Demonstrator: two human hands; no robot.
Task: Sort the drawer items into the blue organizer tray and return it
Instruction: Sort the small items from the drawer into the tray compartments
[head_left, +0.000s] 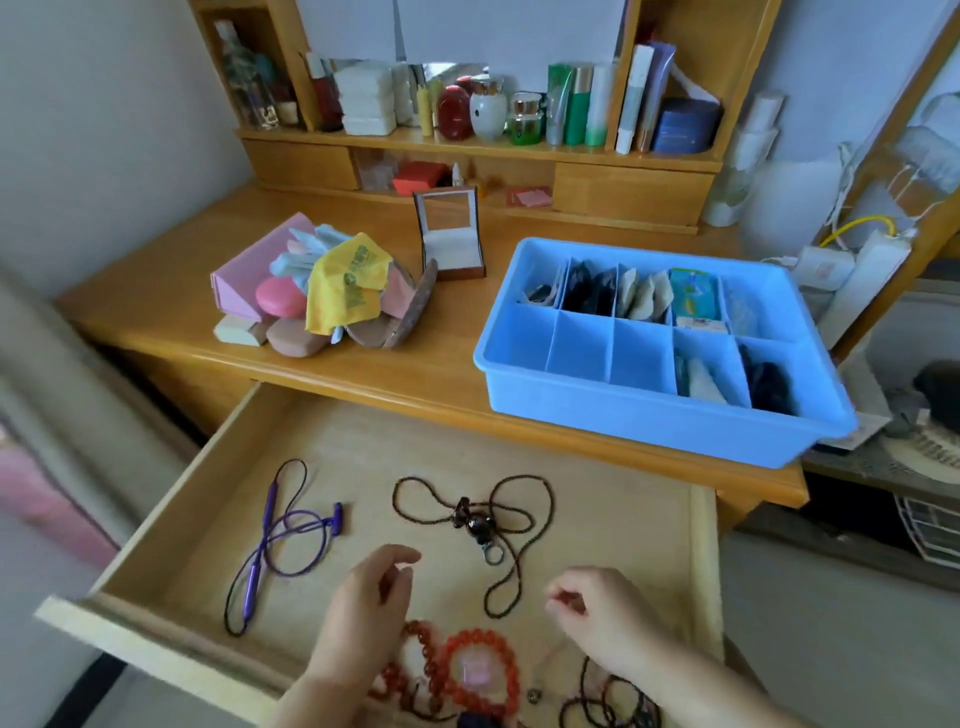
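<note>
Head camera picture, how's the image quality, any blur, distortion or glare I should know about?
Head view: wide-angle bending curves the desk edge and shelf uprights; soft, even daylight with weak shadows and no strong glare; the blue organizer tray and open drawer read clearly; the left edge of the frame is smeared; both hands, left and right, look slightly soft.

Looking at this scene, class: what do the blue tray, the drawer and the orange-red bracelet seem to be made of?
Blue organizer tray: likely moulded plastic, smooth with a slight sheen and rounded rim.
Drawer: light wood or wood veneer with a faint grain, matt bottom panel.
Orange-red bracelet: round glossy beads, perhaps stone, glass or resin; cannot tell which.
</note>
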